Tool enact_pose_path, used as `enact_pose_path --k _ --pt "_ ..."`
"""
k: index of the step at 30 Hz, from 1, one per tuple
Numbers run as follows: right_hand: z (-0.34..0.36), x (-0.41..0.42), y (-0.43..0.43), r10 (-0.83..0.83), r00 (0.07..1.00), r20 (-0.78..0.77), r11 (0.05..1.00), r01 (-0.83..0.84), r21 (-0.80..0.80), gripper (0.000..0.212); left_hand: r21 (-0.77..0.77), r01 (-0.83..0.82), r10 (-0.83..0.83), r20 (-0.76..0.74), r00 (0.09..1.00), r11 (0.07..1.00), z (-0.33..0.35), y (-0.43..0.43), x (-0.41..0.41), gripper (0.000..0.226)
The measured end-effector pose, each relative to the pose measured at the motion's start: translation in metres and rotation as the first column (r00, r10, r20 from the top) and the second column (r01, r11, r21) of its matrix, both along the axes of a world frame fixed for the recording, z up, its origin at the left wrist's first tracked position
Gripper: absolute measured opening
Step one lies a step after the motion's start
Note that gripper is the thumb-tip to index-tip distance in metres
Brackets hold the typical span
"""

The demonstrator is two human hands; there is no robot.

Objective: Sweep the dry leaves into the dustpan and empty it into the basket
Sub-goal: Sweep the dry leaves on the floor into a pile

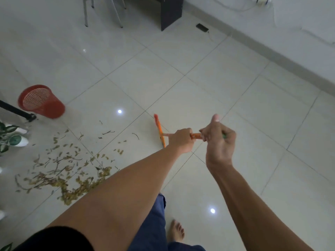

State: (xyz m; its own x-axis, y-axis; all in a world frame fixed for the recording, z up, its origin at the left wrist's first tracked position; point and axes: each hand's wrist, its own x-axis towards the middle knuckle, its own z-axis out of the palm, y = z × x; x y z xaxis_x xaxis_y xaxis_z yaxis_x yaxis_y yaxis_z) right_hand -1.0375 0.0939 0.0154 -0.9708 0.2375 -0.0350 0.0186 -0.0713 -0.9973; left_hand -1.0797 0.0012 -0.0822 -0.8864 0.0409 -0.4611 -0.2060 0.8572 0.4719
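Observation:
Dry leaves [68,171] lie scattered and partly heaped on the white tiled floor at the lower left. A red mesh basket [40,101] stands upright beyond them at the left. I hold an orange broom [159,131] by its handle, pointing away from me, its head edge-on over the floor to the right of the leaves. My left hand [182,140] is closed around the handle. My right hand [218,140] grips the handle's near end, thumb raised. No dustpan shows.
A black tripod leg [17,110] and a potted plant [9,136] sit at the left edge. Chair legs [101,11] and a dark cabinet [170,11] stand at the back. A wall runs along the right. My bare foot [176,231] is below.

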Motion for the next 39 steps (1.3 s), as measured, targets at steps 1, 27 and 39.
enact_pose_path --k 1,27,39 --pt "-0.005 -0.008 -0.016 0.018 1.000 0.018 1.000 -0.019 0.016 0.064 -0.009 -0.022 0.022 0.016 1.000 1.000 -0.006 -0.016 -0.006 0.021" --pt "-0.007 -0.147 -0.207 0.446 0.888 0.109 0.895 -0.447 -0.018 0.072 -0.055 -0.442 0.444 0.188 0.876 0.895 -0.018 -0.221 -0.086 0.024" --pt "0.036 -0.302 -0.222 0.504 0.864 -0.006 0.862 -0.503 -0.065 0.063 0.021 -0.513 0.510 0.084 0.856 0.858 0.026 -0.230 -0.241 0.019"
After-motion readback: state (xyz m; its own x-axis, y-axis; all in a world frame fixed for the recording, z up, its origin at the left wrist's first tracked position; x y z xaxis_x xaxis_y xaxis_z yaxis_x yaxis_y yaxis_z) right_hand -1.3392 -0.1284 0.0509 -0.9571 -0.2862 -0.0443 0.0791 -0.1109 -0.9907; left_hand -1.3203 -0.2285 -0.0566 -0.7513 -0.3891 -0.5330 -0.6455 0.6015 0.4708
